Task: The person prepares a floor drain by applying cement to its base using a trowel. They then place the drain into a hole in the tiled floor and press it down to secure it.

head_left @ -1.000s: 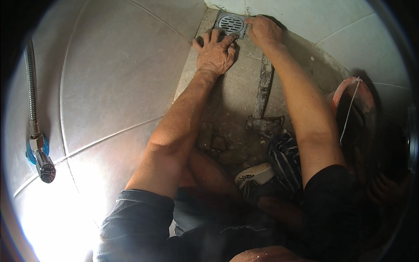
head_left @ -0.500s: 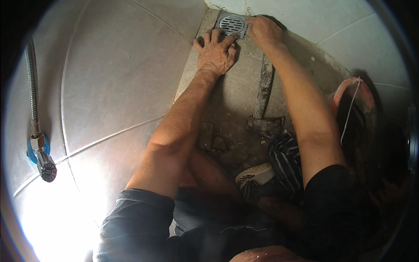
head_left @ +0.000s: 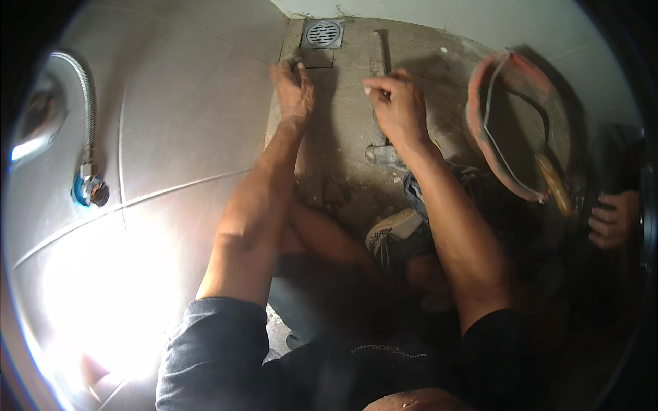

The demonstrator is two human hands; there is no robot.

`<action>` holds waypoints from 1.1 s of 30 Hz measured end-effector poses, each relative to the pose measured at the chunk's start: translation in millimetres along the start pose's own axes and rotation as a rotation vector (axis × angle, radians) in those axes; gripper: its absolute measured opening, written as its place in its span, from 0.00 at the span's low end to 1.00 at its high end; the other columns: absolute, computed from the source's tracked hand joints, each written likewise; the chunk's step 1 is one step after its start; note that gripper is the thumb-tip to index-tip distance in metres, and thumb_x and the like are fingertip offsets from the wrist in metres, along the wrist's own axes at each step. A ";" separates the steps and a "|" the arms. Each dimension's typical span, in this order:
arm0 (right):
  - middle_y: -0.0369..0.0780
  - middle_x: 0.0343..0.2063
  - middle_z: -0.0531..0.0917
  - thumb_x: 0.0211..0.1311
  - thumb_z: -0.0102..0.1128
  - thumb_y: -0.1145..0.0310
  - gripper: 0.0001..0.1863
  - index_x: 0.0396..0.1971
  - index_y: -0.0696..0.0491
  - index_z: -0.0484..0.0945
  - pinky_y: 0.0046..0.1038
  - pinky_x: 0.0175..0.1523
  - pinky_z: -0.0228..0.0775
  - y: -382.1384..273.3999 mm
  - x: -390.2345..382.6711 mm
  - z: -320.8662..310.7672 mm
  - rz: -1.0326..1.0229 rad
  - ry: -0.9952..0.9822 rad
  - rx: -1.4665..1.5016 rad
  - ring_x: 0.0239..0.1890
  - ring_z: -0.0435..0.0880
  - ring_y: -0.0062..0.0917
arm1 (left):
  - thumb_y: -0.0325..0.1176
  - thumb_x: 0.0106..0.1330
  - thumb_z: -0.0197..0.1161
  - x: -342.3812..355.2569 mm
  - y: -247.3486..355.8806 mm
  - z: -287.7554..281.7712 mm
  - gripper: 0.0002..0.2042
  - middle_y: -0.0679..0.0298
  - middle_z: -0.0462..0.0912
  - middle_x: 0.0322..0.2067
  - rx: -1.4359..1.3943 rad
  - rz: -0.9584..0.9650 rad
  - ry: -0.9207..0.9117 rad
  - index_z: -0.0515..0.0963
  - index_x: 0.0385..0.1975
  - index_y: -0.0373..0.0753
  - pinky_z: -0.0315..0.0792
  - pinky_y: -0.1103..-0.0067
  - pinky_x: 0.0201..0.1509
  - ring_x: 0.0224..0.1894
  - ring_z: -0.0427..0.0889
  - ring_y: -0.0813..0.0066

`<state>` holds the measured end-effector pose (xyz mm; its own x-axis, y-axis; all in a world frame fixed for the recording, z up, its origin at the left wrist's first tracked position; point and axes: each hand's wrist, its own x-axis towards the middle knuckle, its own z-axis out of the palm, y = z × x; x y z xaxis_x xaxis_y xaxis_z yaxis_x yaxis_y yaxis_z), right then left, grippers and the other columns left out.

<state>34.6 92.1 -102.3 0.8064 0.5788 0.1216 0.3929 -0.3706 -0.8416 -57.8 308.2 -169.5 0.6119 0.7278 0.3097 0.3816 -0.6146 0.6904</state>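
Observation:
A square metal floor drain cover [head_left: 322,33] with a slotted round grate lies in the far corner of the tiled floor. Nearer to me, my left hand [head_left: 293,92] is raised by the left wall with its fingers apart, holding nothing I can see. My right hand [head_left: 399,103] hovers over a hammer [head_left: 378,130], its fingers loosely bent, apart and slightly blurred, with nothing visible in them. The hammer lies on the floor, handle toward the far wall and head toward me. Neither hand touches the drain cover.
An orange-red bucket [head_left: 474,113] with a wire handle leans at the right, a wooden tool handle [head_left: 554,183] at its mouth. Another person's hand [head_left: 613,219] shows at the right edge. A shoe [head_left: 394,229] is near my legs. A braided hose [head_left: 88,116] and valve hang left.
Both hands have come off the drain cover and drawn back toward me. The view has shifted, bringing more of the bucket, the wooden handle and the other person's hand into sight.

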 end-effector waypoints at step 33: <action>0.37 0.35 0.85 0.71 0.64 0.67 0.13 0.51 0.56 0.83 0.26 0.42 0.71 -76.9 -267.3 -385.4 0.039 0.167 -0.249 0.34 0.80 0.20 | 0.34 0.76 0.60 -193.7 100.9 -124.2 0.11 0.61 0.82 0.27 -0.620 -0.412 -0.281 0.77 0.47 0.31 0.75 0.79 0.26 0.25 0.82 0.74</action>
<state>-40.8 -314.1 132.7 0.8766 0.4405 0.1936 0.4395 -0.5692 -0.6949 -223.9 143.0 -78.6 0.6888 0.7050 -0.1692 0.2107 0.0287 0.9771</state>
